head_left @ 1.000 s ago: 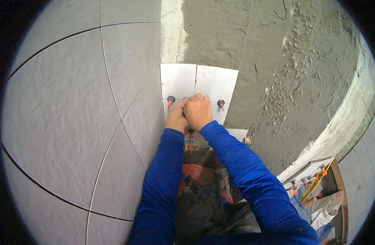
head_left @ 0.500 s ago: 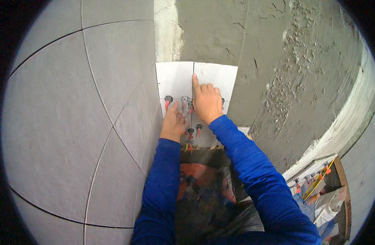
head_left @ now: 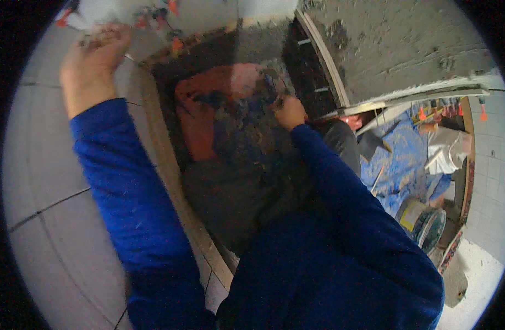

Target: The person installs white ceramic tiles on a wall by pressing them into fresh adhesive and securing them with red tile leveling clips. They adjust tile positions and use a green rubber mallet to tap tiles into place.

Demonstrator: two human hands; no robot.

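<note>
Flanking left hand (head_left: pixel 97 59) — the nearer — red clips (head_left: pixel 177 44); right hand (head_left: pixel 290 111) well apart; both grips blurred, cannot tell whether closed.

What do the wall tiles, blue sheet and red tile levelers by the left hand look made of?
Wall tiles: likely ceramic, matte grey, without sharp reflections. Blue sheet: probably plastic, smudged, judging by its wrinkles. Red tile levelers: perhaps moulded plastic, evenly bright; blur hides their finish.
</note>
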